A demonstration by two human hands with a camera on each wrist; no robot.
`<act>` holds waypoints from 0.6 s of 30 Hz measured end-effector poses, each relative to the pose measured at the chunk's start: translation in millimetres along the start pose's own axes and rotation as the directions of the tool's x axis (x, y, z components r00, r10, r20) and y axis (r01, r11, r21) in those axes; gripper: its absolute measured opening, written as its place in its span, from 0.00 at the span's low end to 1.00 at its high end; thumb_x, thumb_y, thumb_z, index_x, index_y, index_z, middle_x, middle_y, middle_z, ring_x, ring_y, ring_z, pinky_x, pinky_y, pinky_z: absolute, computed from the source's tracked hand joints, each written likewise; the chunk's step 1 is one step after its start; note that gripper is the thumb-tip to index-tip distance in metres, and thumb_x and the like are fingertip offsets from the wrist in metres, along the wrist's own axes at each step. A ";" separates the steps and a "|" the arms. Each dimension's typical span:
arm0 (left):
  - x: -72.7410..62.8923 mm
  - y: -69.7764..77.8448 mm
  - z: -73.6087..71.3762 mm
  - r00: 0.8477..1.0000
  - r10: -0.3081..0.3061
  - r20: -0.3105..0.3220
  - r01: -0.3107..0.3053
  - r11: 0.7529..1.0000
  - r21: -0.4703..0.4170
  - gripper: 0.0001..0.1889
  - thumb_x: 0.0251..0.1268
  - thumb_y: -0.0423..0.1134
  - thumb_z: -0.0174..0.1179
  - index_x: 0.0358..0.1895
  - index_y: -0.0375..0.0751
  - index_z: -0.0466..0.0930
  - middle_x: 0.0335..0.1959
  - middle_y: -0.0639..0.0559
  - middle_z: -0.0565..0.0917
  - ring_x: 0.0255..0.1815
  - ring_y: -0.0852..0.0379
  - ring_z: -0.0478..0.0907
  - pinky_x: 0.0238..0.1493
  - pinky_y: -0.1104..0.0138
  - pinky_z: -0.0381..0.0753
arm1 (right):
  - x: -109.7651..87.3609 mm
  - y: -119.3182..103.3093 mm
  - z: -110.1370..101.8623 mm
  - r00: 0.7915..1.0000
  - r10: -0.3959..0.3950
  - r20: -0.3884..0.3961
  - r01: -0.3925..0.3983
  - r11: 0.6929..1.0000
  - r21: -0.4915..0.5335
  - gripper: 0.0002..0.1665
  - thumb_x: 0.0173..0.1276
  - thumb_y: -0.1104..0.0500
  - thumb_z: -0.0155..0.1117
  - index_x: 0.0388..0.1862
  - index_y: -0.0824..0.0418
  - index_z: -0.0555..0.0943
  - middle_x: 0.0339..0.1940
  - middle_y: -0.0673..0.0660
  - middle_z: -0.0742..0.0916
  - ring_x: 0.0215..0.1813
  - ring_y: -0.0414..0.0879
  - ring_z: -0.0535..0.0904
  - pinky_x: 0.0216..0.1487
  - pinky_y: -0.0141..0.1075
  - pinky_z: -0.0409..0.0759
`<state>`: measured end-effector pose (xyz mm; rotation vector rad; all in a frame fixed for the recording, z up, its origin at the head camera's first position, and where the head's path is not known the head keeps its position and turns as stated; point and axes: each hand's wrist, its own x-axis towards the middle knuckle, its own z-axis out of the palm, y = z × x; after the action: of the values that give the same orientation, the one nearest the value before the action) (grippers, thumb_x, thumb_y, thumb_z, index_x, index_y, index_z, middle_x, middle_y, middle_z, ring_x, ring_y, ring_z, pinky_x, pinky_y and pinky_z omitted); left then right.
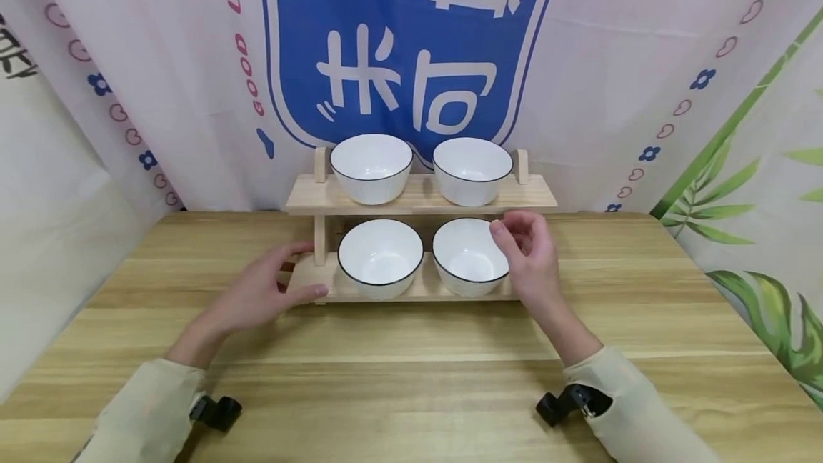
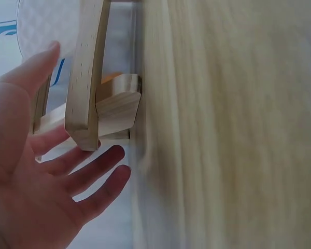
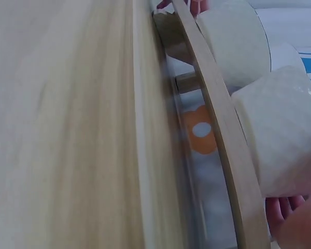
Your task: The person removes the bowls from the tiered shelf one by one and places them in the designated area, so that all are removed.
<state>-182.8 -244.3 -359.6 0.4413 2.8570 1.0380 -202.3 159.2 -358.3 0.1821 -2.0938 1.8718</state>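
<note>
A two-tier wooden rack carries white bowls with dark rims, two per tier. My left hand holds the left end of its lower shelf, thumb along the front and fingers behind the end. In the left wrist view the outer fingers spread loosely past the wood. At the other end, my right hand pinches the right rim of the lower right bowl; its thumb overlaps the rim and its fingers curl outside. The bowl's wall hides part of those fingers in the right wrist view. The lower left bowl sits beside it.
Two more bowls, a left one and a right one, stand on the upper tier. The rack is at the back of a wood-grain table, against a printed curtain. A leaf-patterned covering hangs at the right.
</note>
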 end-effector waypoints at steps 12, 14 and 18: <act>3.3 -5.5 -0.8 0.998 -0.047 0.040 0.046 0.999 0.020 0.44 0.71 0.64 0.68 0.81 0.44 0.66 0.78 0.34 0.72 0.66 0.35 0.81 0.61 0.42 0.84 | -2.0 8.4 -9.4 0.972 0.087 0.220 -0.072 0.994 -0.076 0.43 0.72 0.62 0.70 0.78 0.68 0.58 0.76 0.69 0.75 0.75 0.55 0.72 0.64 0.18 0.70; 3.2 -5.9 -1.5 0.997 -0.065 0.046 0.064 0.998 0.018 0.44 0.71 0.64 0.68 0.82 0.46 0.66 0.78 0.34 0.72 0.66 0.35 0.80 0.60 0.42 0.84 | -2.3 9.6 -11.5 0.966 0.089 0.244 -0.066 0.993 -0.098 0.47 0.68 0.62 0.73 0.79 0.67 0.58 0.77 0.68 0.74 0.75 0.56 0.72 0.65 0.19 0.70; 1.5 -6.9 -3.8 0.995 -0.089 0.054 0.087 0.996 0.024 0.43 0.71 0.65 0.68 0.82 0.48 0.66 0.78 0.33 0.72 0.67 0.32 0.80 0.59 0.41 0.84 | -2.7 9.7 -13.9 0.949 0.090 0.303 -0.040 0.985 -0.167 0.58 0.61 0.59 0.83 0.82 0.65 0.57 0.78 0.65 0.73 0.75 0.57 0.72 0.69 0.30 0.72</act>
<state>-186.6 -251.3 -361.0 0.3367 2.8138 0.9653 -200.6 173.8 -367.1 0.3961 -2.4748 1.7978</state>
